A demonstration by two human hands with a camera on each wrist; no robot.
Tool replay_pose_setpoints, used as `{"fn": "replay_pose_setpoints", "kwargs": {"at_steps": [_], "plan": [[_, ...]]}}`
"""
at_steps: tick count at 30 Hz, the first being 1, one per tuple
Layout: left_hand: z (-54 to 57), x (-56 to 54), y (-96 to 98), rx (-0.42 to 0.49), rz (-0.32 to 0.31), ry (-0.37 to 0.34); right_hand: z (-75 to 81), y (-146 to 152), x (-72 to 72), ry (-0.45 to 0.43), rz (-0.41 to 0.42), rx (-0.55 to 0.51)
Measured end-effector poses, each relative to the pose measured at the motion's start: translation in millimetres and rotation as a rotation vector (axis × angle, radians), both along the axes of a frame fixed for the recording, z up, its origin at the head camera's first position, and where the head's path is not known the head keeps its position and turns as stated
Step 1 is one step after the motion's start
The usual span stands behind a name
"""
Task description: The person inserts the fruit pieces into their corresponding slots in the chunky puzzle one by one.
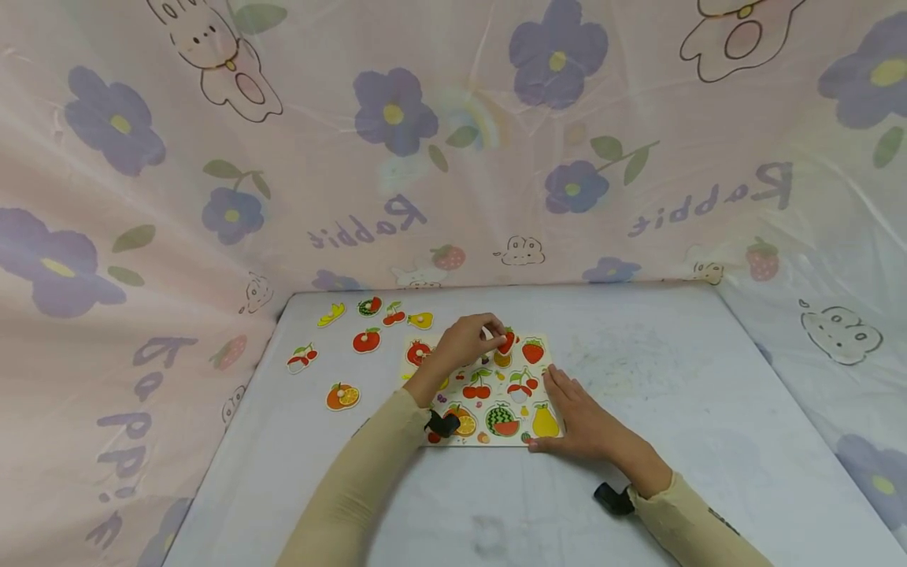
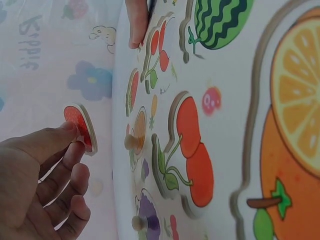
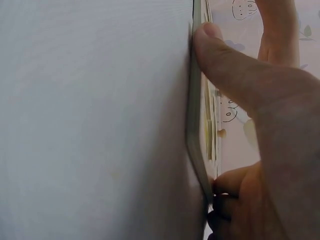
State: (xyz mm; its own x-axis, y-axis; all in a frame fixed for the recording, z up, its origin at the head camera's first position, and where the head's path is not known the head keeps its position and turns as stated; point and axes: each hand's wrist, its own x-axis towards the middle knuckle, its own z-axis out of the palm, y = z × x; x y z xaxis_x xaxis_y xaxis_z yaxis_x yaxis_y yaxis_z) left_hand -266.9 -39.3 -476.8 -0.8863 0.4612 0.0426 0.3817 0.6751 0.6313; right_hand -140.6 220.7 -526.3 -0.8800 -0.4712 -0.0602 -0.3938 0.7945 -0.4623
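Note:
My left hand [image 1: 464,342] pinches a small strawberry puzzle piece [image 1: 507,342] between thumb and fingers, over the far part of a white fruit peg puzzle board [image 1: 510,442]. In the left wrist view the strawberry piece is held on its edge, its other fingers loosely bent. Cut-out recesses with printed cherries [image 2: 189,127], watermelon and orange show on the board. A grape piece [image 2: 150,212] with a wooden knob sits in it. My right hand [image 1: 584,417] spans the board's near right corner, fingers along the right side and thumb [image 3: 212,42] at the near edge.
Left of the board lie loose fruit pieces: an orange [image 1: 343,396], a red round fruit [image 1: 366,340], bananas [image 1: 331,315], a watermelon [image 1: 369,306], a pear [image 1: 420,320] and two cherry-like ones. A patterned curtain [image 1: 482,157] rises behind the white table [image 1: 659,354].

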Motion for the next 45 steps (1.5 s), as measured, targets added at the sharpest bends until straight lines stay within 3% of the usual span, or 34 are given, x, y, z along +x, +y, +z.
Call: {"fn": "replay_pose_setpoints", "kwargs": {"at_steps": [9, 28, 34, 45], "plan": [[0.4, -5.3, 17.8, -0.04, -0.005, 0.003, -0.4, 1.2, 0.3, 0.011, -0.001, 0.001], [0.1, -4.4, 53.8, -0.172, -0.019, 0.025, 0.9, 2.0, 0.8, 0.005, 0.005, -0.009], [-5.4, -4.8, 57.7, -0.162, 0.001, 0.009, 2.1, 0.9, 1.6, 0.015, 0.024, 0.0], [-14.5, -8.9, 62.2, -0.145, -0.033, 0.042, 2.1, 0.7, 1.5, 0.015, 0.019, -0.01]]}}
